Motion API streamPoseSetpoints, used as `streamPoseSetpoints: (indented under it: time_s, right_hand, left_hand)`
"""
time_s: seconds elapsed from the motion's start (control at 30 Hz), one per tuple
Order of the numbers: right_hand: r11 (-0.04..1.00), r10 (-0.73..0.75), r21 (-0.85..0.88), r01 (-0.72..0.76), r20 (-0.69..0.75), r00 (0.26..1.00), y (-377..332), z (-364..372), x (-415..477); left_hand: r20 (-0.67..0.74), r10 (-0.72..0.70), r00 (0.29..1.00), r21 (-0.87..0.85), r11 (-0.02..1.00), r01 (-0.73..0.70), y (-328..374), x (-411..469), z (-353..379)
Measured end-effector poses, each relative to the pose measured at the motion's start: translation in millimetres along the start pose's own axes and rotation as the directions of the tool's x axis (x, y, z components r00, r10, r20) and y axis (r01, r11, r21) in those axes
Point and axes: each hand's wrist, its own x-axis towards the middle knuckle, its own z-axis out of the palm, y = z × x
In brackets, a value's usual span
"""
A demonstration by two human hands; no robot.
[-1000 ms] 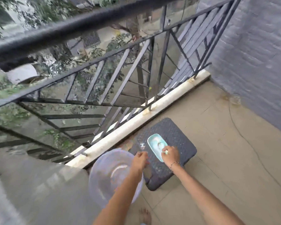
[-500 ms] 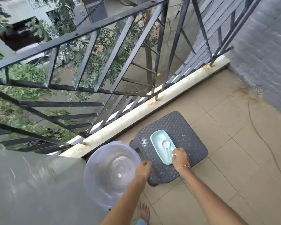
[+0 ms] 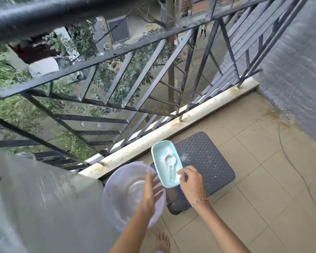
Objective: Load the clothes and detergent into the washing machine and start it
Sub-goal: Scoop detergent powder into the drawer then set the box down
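The tray [image 3: 155,157] lay flat on the stool [image 3: 206,161] half a second ago. Now it juts out past the stool's left edge toward the basin [image 3: 120,198]; whether it still touches the stool I cannot tell. White powder and a spoon [image 3: 170,159] lie in it. The right hand [image 3: 192,183], earlier resting at the tray's near end, pinches its near right corner between thumb and curled fingers. The left hand [image 3: 150,192] was curled at the basin's rim; it is now released, fingers straight and spread above the basin, tips just beside the tray's left rim, holding nothing. Basin and stool stand on the floor [image 3: 263,179] along the railing [image 3: 117,57].
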Motion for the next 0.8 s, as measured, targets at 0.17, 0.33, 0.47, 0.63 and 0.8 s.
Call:
streamPoseSetpoints:
  time_s: [0.17,0.33,0.47,0.63,0.8]
  right_hand:
    - [0.977,-0.203,0.061,0.204,-0.029,0.979,-77.4,-21.2,-39.7]
    - [0.924,-0.348,0.163,0.346,-0.012,0.937,-157.0,-34.8,-98.7]
    - [0.87,-0.454,0.226,0.438,0.019,0.891,-222.6,-32.4,-160.0]
    - [0.813,-0.562,0.151,0.562,-0.05,0.826,-293.2,8.7,-236.5]
    - [0.8,-0.599,-0.026,0.599,0.007,0.8,-355.9,61.5,-314.7]
  left_hand:
    - [0.111,0.126,0.986,-0.336,0.938,-0.082,36.0,-51.1,-30.4]
    - [0.199,0.247,0.948,-0.557,0.825,-0.098,72.2,-127.8,-73.2]
    - [0.216,0.352,0.911,-0.67,0.732,-0.124,85.1,-189.7,-129.1]
    - [0.107,0.462,0.88,-0.722,0.645,-0.251,87.6,-252.4,-218.8]
    - [0.053,0.543,0.838,-0.738,0.587,-0.333,67.7,-305.8,-309.9]
